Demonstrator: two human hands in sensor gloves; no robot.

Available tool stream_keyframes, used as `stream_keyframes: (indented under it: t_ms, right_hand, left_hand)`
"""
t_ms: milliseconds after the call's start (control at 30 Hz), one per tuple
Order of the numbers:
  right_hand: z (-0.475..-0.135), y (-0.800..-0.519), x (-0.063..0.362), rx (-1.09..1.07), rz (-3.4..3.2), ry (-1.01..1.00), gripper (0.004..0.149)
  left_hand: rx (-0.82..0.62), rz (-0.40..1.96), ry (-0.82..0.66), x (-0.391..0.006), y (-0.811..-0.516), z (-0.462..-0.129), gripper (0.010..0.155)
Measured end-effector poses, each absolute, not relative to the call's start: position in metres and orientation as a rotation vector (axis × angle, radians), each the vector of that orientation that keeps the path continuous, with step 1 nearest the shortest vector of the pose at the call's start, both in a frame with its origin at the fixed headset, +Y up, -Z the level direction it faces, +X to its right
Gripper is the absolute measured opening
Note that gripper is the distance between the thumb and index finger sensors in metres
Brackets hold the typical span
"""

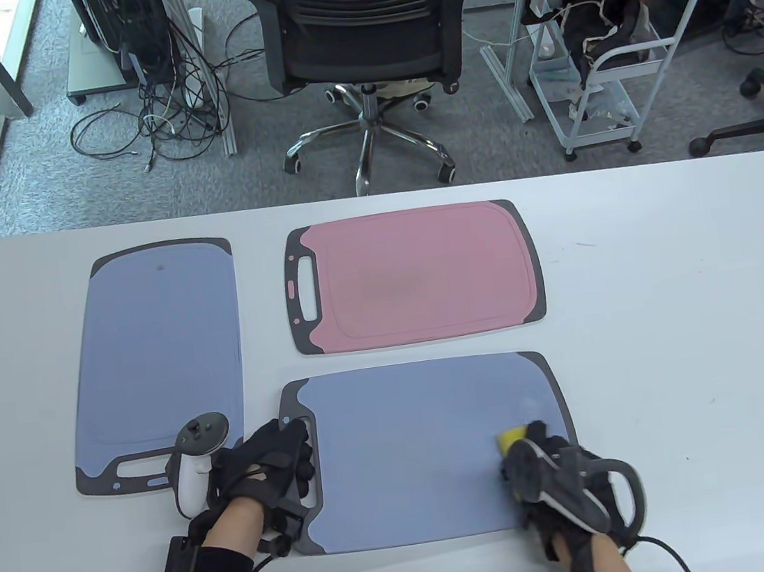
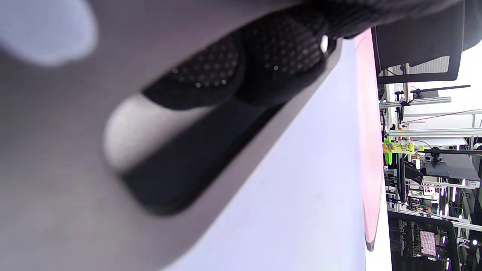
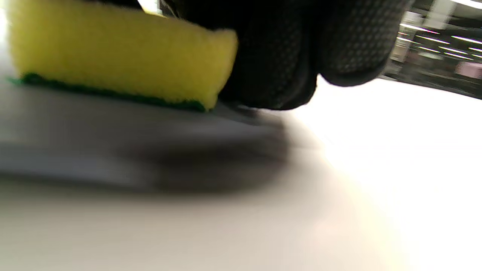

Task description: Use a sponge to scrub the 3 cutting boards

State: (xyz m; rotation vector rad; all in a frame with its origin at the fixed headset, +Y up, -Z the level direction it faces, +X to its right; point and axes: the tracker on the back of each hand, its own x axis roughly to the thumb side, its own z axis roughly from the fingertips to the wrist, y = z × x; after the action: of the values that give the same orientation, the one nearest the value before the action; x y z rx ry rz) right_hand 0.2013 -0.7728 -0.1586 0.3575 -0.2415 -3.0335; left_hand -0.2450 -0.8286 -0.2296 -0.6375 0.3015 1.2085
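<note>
Three cutting boards lie on the white table (image 1: pixel 673 304): a blue one (image 1: pixel 159 357) at the left, a pink one (image 1: pixel 416 274) at the back, and a blue one (image 1: pixel 424 449) nearest me. My right hand (image 1: pixel 542 461) grips a yellow sponge (image 1: pixel 512 436) with a green scouring face (image 3: pixel 113 94) and presses it flat on the near board's right part. My left hand (image 1: pixel 285 460) rests on that board's dark handle end, fingers (image 2: pixel 241 64) lying over the handle slot, holding it down.
Beyond the table's far edge stand a black office chair (image 1: pixel 361 21), a white wire cart (image 1: pixel 612 59) and tangled cables (image 1: pixel 176 109) on grey carpet. The pink board (image 2: pixel 371 150) lies just behind the near board.
</note>
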Motion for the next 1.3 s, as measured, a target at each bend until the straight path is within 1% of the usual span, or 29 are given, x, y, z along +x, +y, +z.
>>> stream_keyframes:
  t_ms: [33, 67, 133, 167, 233, 267, 333, 367, 400, 467, 500, 567, 667, 733, 800, 833, 867, 900, 933, 967, 1033, 1100, 1167, 1267, 1300]
  right_hand:
    - [-0.156, -0.774, 0.213, 0.421, -3.042, -0.256, 0.071]
    - [-0.156, -0.775, 0.217, 0.437, -3.076, -0.257, 0.072]
    - [-0.159, -0.775, 0.205, 0.401, -3.075, -0.206, 0.072]
    - [-0.162, -0.774, 0.187, 0.289, -3.008, -0.155, 0.072]
    - [-0.169, -0.771, 0.150, -0.002, -3.041, -0.144, 0.072]
    - [-0.172, -0.769, 0.129, -0.071, -3.063, -0.124, 0.072]
    - [-0.174, -0.765, 0.067, -0.339, -3.099, -0.136, 0.073]
    - [-0.173, -0.764, 0.045, -0.434, -3.089, -0.132, 0.073]
    - [-0.169, -0.763, 0.010, -0.583, -3.044, -0.113, 0.073]
    - [-0.159, -0.760, -0.039, -0.827, -2.971, -0.060, 0.073]
    - [-0.154, -0.760, -0.058, -0.920, -2.944, -0.046, 0.073]
    - [-0.148, -0.760, -0.079, -0.980, -2.894, -0.020, 0.073]
    - [-0.153, -0.758, -0.058, -0.888, -2.912, -0.028, 0.073]
    - [-0.161, -0.760, -0.014, -0.703, -2.926, -0.065, 0.072]
    - [-0.167, -0.764, 0.055, -0.434, -2.932, -0.084, 0.072]
    - [-0.168, -0.767, 0.082, -0.324, -2.961, -0.101, 0.072]
    - [-0.167, -0.770, 0.118, -0.154, -3.013, -0.132, 0.072]
    - [-0.165, -0.772, 0.143, -0.025, -3.044, -0.155, 0.072]
    - [-0.162, -0.774, 0.176, 0.142, -3.061, -0.193, 0.072]
    - [-0.158, -0.775, 0.201, 0.272, -3.049, -0.228, 0.072]
    - [-0.155, -0.776, 0.221, 0.351, -3.038, -0.260, 0.072]
    - [-0.157, -0.775, 0.211, 0.314, -3.064, -0.220, 0.072]
    - [-0.164, -0.772, 0.179, 0.094, -3.038, -0.189, 0.072]
    - [-0.171, -0.768, 0.099, -0.267, -3.078, -0.128, 0.072]
    - [-0.171, -0.766, 0.061, -0.429, -3.073, -0.133, 0.073]
  left_hand:
    - [-0.638, 1.207, 0.300, -0.244, -0.829, -0.231, 0.053]
    - [-0.637, 1.203, 0.298, -0.244, -0.828, -0.231, 0.053]
    - [-0.636, 1.201, 0.298, -0.244, -0.828, -0.232, 0.053]
    - [-0.636, 1.202, 0.297, -0.244, -0.828, -0.232, 0.053]
    - [-0.625, 1.194, 0.299, -0.243, -0.828, -0.231, 0.054]
    - [-0.625, 1.193, 0.299, -0.243, -0.828, -0.231, 0.054]
    - [-0.633, 1.201, 0.297, -0.244, -0.828, -0.231, 0.054]
    - [-0.634, 1.202, 0.297, -0.244, -0.828, -0.231, 0.054]
    - [-0.636, 1.205, 0.297, -0.244, -0.828, -0.231, 0.054]
    - [-0.646, 1.215, 0.296, -0.244, -0.829, -0.231, 0.054]
    - [-0.649, 1.217, 0.294, -0.244, -0.829, -0.231, 0.054]
    - [-0.669, 1.235, 0.274, -0.246, -0.829, -0.234, 0.054]
    - [-0.667, 1.227, 0.287, -0.245, -0.829, -0.232, 0.054]
    - [-0.667, 1.226, 0.288, -0.245, -0.829, -0.232, 0.054]
    - [-0.667, 1.227, 0.286, -0.245, -0.829, -0.232, 0.054]
    - [-0.662, 1.222, 0.285, -0.245, -0.828, -0.231, 0.054]
    - [-0.657, 1.216, 0.286, -0.244, -0.828, -0.231, 0.054]
    - [-0.654, 1.212, 0.287, -0.244, -0.828, -0.231, 0.054]
    - [-0.651, 1.210, 0.287, -0.244, -0.828, -0.231, 0.054]
    - [-0.649, 1.208, 0.286, -0.244, -0.828, -0.231, 0.054]
    - [-0.641, 1.200, 0.286, -0.244, -0.828, -0.231, 0.054]
    - [-0.638, 1.195, 0.287, -0.244, -0.828, -0.231, 0.054]
    - [-0.646, 1.203, 0.287, -0.245, -0.829, -0.232, 0.054]
    - [-0.648, 1.205, 0.286, -0.245, -0.829, -0.232, 0.054]
    - [-0.652, 1.208, 0.287, -0.245, -0.829, -0.232, 0.054]
